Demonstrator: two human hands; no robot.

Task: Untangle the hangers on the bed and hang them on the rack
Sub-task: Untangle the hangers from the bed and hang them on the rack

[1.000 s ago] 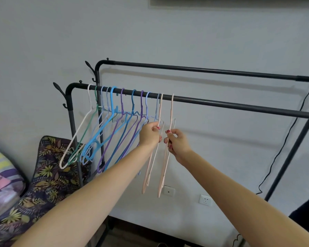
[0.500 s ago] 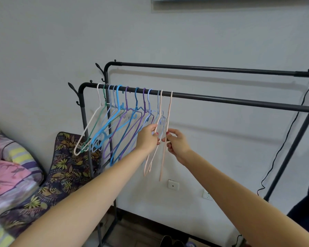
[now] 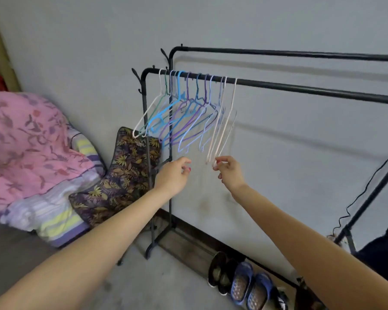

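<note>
Black metal clothes rack [image 3: 300,87] with two parallel rails, near rail lower, far rail higher against grey wall. Bunch of thin plastic hangers [image 3: 188,113] in white, green, blue and purple crowded at left end of near rail, hooks over it, bodies swung sideways so long axes slant down toward the left. Two pale pink plastic hangers [image 3: 222,128] last in the row, seen nearly edge-on, long axes slanting steeply down to tips just above the hands. Long bare stretch of near rail open to the right of them; far rail bare.

Left hand [image 3: 174,175] below the blue hangers, fingers loosely curled, holding nothing, apart from the hanger tips. Right hand [image 3: 230,170] just under the pink hangers, thumb and forefinger close together at the lowest tip; cannot tell whether pinching or only touching.

Left of rack: bed with pink floral quilt [image 3: 27,142], dark leaf-print cushion [image 3: 126,175] leaning by the rack's post. On floor beneath rails: black shoes [image 3: 220,271] beside blue slippers [image 3: 249,285].
</note>
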